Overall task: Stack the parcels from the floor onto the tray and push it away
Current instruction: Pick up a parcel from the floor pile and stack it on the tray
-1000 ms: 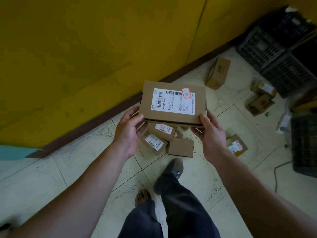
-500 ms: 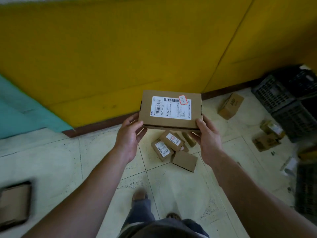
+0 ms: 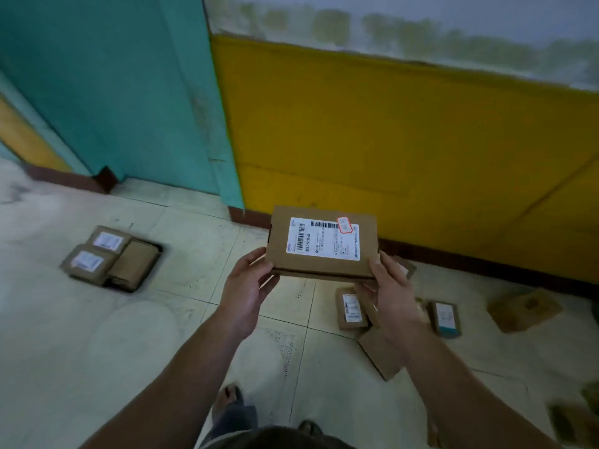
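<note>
Left hand (image 3: 246,293) and right hand (image 3: 392,296) are apart, one at each short end of a flat cardboard parcel (image 3: 324,254). Both grip it, thumbs on the near corners and fingers curled beneath. The parcel is held level in mid-air above the floor (image 3: 97,335), clear of everything else.

- Shape: shallow rectangle of matte brown kraft board, with a dark seam along the near side.
- On top: a white shipping label (image 3: 324,239) with barcodes. A red-bordered sticker (image 3: 344,225) sits at the label's upper right corner.

Loose boxes lie on the floor below and beyond the right hand:
- A small labelled box (image 3: 351,307) is just left of the wrist.
- A plain brown box (image 3: 384,358) is partly hidden by the forearm.
- A second labelled box (image 3: 445,318) lies further right.
- A chunkier carton (image 3: 525,309), blurred, sits near the skirting (image 3: 470,259).

Well to the left, a dark shallow tray (image 3: 129,287) sits on the floor. It carries three flat boxes packed side by side:
- A far labelled box (image 3: 108,241).
- A near labelled box (image 3: 87,262).
- A plain tray box (image 3: 134,264).

Motion blur softens their edges.

The floor is pale glossy tile, speckled, with thin dark joints. Behind it are a smooth mustard-yellow wall (image 3: 389,140), a teal panel (image 3: 113,92) to its left, and brown skirting at the base. A sandalled foot (image 3: 228,396) shows at the bottom edge.
</note>
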A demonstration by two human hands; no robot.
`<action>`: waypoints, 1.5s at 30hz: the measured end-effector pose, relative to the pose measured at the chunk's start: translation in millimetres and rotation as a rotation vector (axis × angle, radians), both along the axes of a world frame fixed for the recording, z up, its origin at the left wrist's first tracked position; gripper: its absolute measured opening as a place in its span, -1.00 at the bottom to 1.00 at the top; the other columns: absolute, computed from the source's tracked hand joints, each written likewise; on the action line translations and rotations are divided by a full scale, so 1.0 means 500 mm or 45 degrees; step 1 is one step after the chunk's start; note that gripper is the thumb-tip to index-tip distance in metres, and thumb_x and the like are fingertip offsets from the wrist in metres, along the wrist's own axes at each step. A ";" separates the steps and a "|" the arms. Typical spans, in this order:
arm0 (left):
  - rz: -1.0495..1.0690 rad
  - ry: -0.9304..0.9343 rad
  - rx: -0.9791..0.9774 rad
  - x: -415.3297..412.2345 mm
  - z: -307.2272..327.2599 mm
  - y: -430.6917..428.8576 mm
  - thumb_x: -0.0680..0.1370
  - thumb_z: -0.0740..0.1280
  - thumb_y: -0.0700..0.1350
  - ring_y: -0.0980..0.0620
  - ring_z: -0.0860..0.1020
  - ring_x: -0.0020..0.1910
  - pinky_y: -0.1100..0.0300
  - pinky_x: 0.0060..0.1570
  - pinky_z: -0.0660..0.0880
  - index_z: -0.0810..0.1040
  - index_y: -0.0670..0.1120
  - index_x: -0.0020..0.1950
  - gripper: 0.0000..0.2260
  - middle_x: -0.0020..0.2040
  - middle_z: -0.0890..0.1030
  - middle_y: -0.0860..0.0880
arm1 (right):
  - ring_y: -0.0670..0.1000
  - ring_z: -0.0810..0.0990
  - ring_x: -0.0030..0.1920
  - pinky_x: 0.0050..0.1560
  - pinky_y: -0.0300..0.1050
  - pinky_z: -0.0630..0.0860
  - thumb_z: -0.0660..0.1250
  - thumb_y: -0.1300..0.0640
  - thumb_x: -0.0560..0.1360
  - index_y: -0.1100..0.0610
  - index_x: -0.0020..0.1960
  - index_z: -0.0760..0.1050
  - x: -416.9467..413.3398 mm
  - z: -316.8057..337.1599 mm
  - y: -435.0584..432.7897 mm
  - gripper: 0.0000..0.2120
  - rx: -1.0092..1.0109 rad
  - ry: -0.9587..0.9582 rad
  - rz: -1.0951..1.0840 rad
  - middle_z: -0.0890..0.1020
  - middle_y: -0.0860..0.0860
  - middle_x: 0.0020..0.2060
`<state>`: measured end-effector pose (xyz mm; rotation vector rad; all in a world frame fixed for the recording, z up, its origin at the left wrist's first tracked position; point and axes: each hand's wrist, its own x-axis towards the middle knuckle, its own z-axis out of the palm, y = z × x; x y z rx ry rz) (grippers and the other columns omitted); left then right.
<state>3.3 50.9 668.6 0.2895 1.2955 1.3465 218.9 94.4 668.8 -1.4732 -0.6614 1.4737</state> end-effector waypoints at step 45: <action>0.576 0.368 -0.577 -1.365 -0.113 -0.233 0.63 0.25 -0.14 -0.03 0.49 0.21 0.07 0.20 0.38 0.54 0.00 0.31 -0.74 0.17 0.59 0.02 | -0.01 0.57 0.10 0.14 -0.05 0.49 0.35 0.12 0.55 -0.07 0.14 0.49 -1.505 -0.125 0.034 -0.80 0.069 -0.644 1.036 0.61 -0.08 0.10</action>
